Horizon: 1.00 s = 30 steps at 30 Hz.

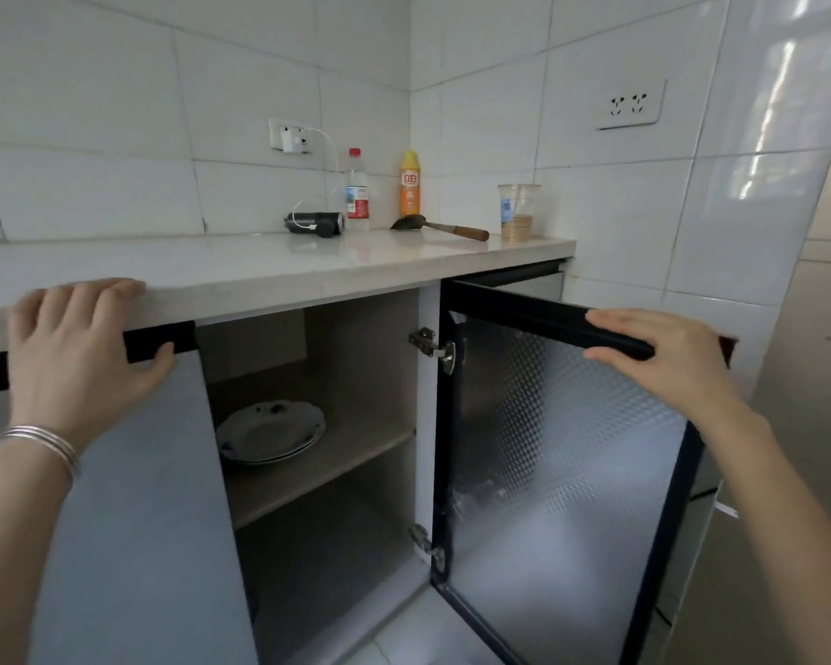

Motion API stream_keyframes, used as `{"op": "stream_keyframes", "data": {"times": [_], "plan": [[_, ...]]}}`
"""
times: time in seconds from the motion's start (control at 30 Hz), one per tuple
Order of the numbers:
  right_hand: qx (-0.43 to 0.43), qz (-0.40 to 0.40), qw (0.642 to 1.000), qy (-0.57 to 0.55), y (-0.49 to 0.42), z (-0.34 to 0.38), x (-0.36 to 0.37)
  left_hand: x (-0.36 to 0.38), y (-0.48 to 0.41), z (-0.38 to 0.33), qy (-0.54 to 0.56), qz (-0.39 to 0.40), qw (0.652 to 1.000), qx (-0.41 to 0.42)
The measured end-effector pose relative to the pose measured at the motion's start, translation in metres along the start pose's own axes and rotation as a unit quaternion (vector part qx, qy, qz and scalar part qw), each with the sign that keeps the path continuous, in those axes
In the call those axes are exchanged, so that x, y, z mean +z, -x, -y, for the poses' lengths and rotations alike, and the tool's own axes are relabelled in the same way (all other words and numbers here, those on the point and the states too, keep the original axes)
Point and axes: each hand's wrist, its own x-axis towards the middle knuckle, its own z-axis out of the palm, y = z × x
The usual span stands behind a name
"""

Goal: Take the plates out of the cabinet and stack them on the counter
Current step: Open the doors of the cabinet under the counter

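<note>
Open cabinet (337, 424) with plates (270, 431) inside

The plates sit stacked on the cabinet's shelf (356, 453). The right hand (668, 357) grips the top of the cabinet's open door (562, 453). The left hand (80, 350) rests on the counter (260, 271) edge above the cabinet.

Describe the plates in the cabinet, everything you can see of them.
The plates are white and glossy, ceramic by the look, with small dark blue marks on the rim and a scalloped edge. At least two lie stacked, right side up and flat, on the upper shelf of the open cabinet, toward its left. The left door hides their left edge. Neither hand touches them.
</note>
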Motion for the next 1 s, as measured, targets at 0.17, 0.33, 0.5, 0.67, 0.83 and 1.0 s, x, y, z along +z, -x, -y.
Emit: {"op": "stream_keyframes", "data": {"times": [0.17, 0.33, 0.5, 0.67, 0.83, 1.0], "plan": [[-0.116, 0.0, 0.989, -0.089, -0.032, 0.05, 0.067, -0.014, 0.0, 0.008, -0.105, -0.059, 0.991, -0.059], [-0.207, 0.045, 0.966, -0.149, -0.068, 0.116, 0.133, -0.01, 0.001, 0.003, -0.136, -0.027, 0.989, -0.048], [-0.252, 0.111, 0.944, -0.185, -0.109, 0.181, 0.182, -0.012, 0.001, 0.007, -0.138, -0.002, 0.989, -0.049], [-0.274, 0.126, 0.94, -0.159, -0.134, 0.225, 0.218, -0.017, 0.001, 0.011, -0.143, 0.035, 0.988, -0.04], [-0.265, 0.094, 0.944, -0.174, -0.137, 0.225, 0.234, -0.023, 0.013, -0.001, -0.092, 0.022, 0.995, -0.027], [-0.267, 0.044, 0.934, -0.235, -0.142, 0.221, 0.244, -0.005, 0.039, -0.027, -0.148, 0.055, 0.986, 0.05]]}}
